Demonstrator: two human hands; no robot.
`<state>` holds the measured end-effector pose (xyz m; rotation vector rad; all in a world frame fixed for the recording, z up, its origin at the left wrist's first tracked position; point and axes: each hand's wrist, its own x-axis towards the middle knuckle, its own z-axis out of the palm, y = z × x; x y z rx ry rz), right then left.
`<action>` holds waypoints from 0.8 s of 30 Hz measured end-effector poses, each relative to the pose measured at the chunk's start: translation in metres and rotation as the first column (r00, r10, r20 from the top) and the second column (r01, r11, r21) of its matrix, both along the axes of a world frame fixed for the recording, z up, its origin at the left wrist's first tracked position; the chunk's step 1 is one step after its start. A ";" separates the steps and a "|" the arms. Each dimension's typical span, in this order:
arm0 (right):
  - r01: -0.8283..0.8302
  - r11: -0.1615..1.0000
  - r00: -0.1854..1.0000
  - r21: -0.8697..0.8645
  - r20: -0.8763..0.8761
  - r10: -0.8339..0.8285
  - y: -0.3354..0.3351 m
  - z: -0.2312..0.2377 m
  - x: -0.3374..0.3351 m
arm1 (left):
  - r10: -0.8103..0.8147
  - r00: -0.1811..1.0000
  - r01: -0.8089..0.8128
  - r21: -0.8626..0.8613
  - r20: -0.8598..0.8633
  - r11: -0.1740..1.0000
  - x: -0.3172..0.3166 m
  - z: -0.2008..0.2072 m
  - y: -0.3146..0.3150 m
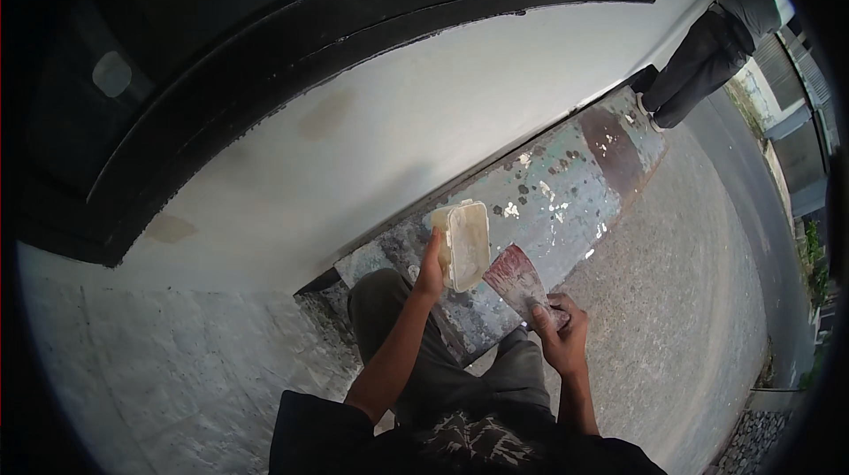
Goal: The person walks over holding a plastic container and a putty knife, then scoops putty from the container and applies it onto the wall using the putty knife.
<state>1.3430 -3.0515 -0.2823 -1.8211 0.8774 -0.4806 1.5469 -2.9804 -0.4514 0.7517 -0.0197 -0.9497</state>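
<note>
Scraper (515,278), its broad reddish blade smeared pale, sits just beside the open plastic tub (452,249), poss. touching, hard to tell from here; R hand (564,331) is closed round its handle end, thumb flat on top; L hand (431,270) is curled part-way round the tub's side; best, I'd say, to keep tub steady & blade flattish nr the rim, w/ a firm thumb; paint-spotted ledge (575,183) below; white wall (371,139) behind; another person (699,59) well off.

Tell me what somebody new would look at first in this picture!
Probably the pale box in the left hand and the reddish-bladed scraper in the right hand, near the middle. Next, the ledge along the white wall, speckled with white and dark spots. A person in dark trousers stands at the upper right.
</note>
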 end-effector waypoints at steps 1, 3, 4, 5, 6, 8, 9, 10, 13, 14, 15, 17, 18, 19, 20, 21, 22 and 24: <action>-0.057 0.997 0.998 0.057 0.045 0.055 -0.001 -0.001 0.011 | 0.040 0.999 -0.040 -0.011 0.022 0.999 0.004 -0.001 0.007; -0.113 0.985 0.991 0.132 0.091 0.101 -0.010 -0.007 0.023 | 0.132 0.991 -0.132 -0.018 -0.004 0.991 0.006 -0.005 0.019; -0.142 0.985 0.985 0.094 0.117 0.131 -0.022 -0.010 0.026 | 0.204 0.979 -0.204 -0.033 0.019 0.978 0.004 0.016 0.020; -0.171 0.983 0.977 0.060 0.142 0.161 -0.035 -0.012 0.028 | 0.277 0.960 -0.275 -0.046 0.042 0.960 0.001 0.032 0.023; -0.169 0.980 0.975 0.108 0.167 0.150 -0.041 -0.007 0.030 | 0.317 0.947 -0.317 -0.024 0.046 0.948 -0.004 0.041 0.036; -0.225 0.966 0.958 0.126 0.210 0.195 -0.054 0.010 0.037 | 0.420 0.907 -0.420 -0.015 0.037 0.908 -0.018 0.067 0.057; -0.262 0.958 0.938 0.117 0.266 0.224 -0.060 0.016 0.041 | 0.501 0.865 -0.500 -0.035 0.035 0.865 -0.020 0.079 0.064; -0.266 0.955 0.937 0.132 0.268 0.224 -0.063 0.022 0.042 | 0.505 0.862 -0.504 -0.021 0.041 0.863 -0.019 0.089 0.067; -0.369 0.918 0.885 0.144 0.357 0.300 -0.066 0.024 0.039 | 0.498 0.857 -0.491 -0.085 0.132 0.867 -0.008 0.105 0.061; -0.374 0.919 0.875 0.121 0.374 0.307 -0.066 0.023 0.037 | 0.462 0.870 -0.460 -0.057 0.172 0.886 -0.001 0.108 0.054; -0.376 0.922 0.866 0.097 0.390 0.312 -0.066 0.021 0.035 | 0.422 0.882 -0.426 -0.028 0.210 0.904 0.005 0.109 0.047; -0.319 0.942 0.889 0.102 0.377 0.261 -0.060 0.013 0.029 | 0.383 0.896 -0.388 -0.024 0.226 0.921 0.014 0.098 0.033; -0.276 0.956 0.906 0.102 0.359 0.223 -0.057 0.007 0.028 | 0.358 0.903 -0.363 -0.024 0.237 0.931 0.018 0.092 0.027; -0.258 0.961 0.910 0.102 0.361 0.206 -0.055 0.002 0.030 | 0.341 0.909 -0.346 -0.023 0.239 0.938 0.018 0.084 0.025; -0.246 0.965 0.918 -0.094 0.297 0.263 -0.054 -0.005 0.032 | 0.342 0.923 -0.344 -0.020 0.177 0.939 0.015 0.075 0.022; -0.242 0.928 0.927 -0.284 0.215 0.308 -0.054 -0.012 0.033 | 0.344 0.932 -0.344 -0.014 0.112 0.939 0.013 0.066 0.020; -0.258 0.905 0.933 -0.337 0.158 0.325 -0.055 -0.018 0.033 | 0.321 0.942 -0.321 -0.013 0.103 0.947 0.013 0.056 0.020; -0.292 0.898 0.941 -0.328 0.071 0.332 -0.052 -0.025 0.035 | 0.209 0.955 -0.237 0.118 0.211 0.964 0.010 0.042 0.031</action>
